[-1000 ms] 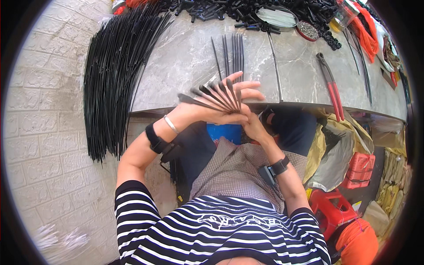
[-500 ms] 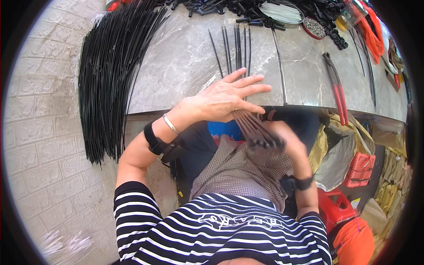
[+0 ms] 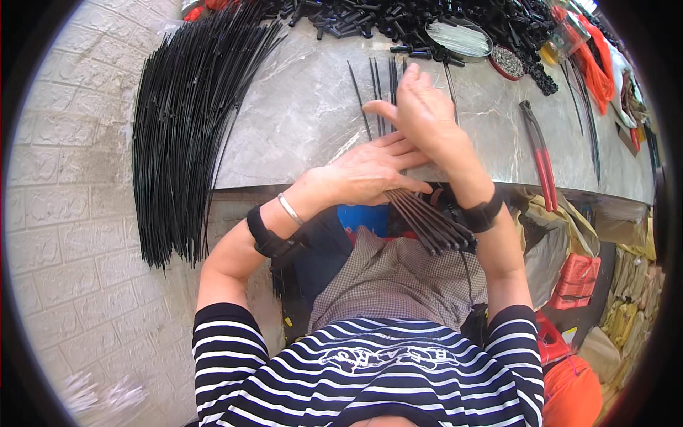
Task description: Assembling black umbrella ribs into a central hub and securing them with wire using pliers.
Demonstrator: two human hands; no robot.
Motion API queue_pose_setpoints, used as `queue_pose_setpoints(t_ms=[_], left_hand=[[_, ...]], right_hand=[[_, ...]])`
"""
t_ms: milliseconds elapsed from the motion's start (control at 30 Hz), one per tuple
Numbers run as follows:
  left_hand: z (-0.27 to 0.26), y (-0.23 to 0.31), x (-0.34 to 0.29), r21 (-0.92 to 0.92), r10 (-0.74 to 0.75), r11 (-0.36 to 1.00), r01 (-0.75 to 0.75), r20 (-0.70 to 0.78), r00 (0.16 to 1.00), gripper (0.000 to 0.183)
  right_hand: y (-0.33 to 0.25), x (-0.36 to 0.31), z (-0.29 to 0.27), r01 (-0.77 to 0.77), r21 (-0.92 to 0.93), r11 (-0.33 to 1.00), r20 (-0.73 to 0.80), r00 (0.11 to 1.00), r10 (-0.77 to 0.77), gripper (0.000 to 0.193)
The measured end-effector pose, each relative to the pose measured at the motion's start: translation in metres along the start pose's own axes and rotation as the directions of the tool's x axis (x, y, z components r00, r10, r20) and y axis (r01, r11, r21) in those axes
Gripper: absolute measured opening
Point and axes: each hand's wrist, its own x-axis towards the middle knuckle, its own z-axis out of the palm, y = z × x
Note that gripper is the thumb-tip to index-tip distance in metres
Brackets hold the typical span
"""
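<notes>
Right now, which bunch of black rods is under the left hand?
The small middle bunch, near ends fanned past the left hand; the big left pile and few far-right rods lie untouched.

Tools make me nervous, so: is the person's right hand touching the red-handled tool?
Apart: the head view shows grey tabletop between the right hand and the red-handled tool.

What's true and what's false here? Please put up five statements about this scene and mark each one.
1. The left hand lies over a small bunch of black rods. True.
2. The right hand is over the table. True.
3. The right hand grips pliers. False: the pliers lie on the table.
4. A silver bracelet circles the right wrist. False: the silver bracelet is on the left; the right has a black band.
5. A round dish holds thin white sticks. True.
</notes>
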Motion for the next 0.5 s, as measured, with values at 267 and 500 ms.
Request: queue_pose_setpoints(t_ms=[267,500], left_hand=[[0.003,0.002,-0.006,0.027,-0.004,1.0,0.004,-0.022,1.0,0.04],[0.001,0.001,-0.006,0.079,-0.004,0.997,0.003,0.017,1.0,0.041]], right_hand=[[-0.004,-0.005,0.008,0.098,0.079,0.992,-0.007,0.995,-0.098,0.065],[0.032,-0.019,0.006,0.154,0.418,0.895,-0.08,0.988,-0.133,0.038]])
